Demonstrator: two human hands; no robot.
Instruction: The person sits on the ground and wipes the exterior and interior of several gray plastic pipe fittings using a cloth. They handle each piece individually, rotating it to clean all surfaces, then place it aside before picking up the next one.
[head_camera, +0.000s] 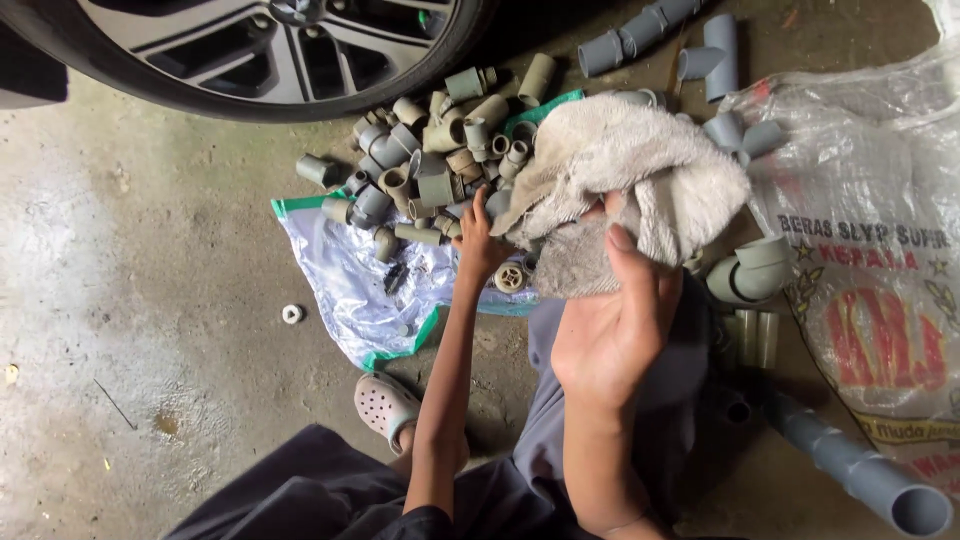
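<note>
So my right hand (615, 330) is up close to the camera, palm open toward me, thumb hooked over the edge of a ratty off-white rag (620, 170). It's only pinched between thumb and fingers, not a full fist. The rag is terry cloth, frayed and grimy, bunched in a soft lump that hangs over the far side of the pile.

My left hand (478, 245) is stretched out further, fingers spread and dipped into the pile of pipe fittings (435, 160). It's touching them, but I can't tell if it's actually got one gripped. The fittings are short plastic bits: elbows, sockets, little couplers, dull grey and tan, dusty. One round fitting with a spoked opening (510, 277) sits right by my left wrist.

They're heaped on a crinkly clear plastic bag with green trim (350, 290). A small white ring (291, 314) lies off on its own to the left. On my right there's a bigger grey elbow (750, 270), a long grey pipe (860, 470), and a shiny woven sack (880, 250).

Floor is rough, stained concrete (130, 260), damp-looking in spots. A car wheel (270, 50) sits at the top, and my grey clog (385, 405) pokes out below.
</note>
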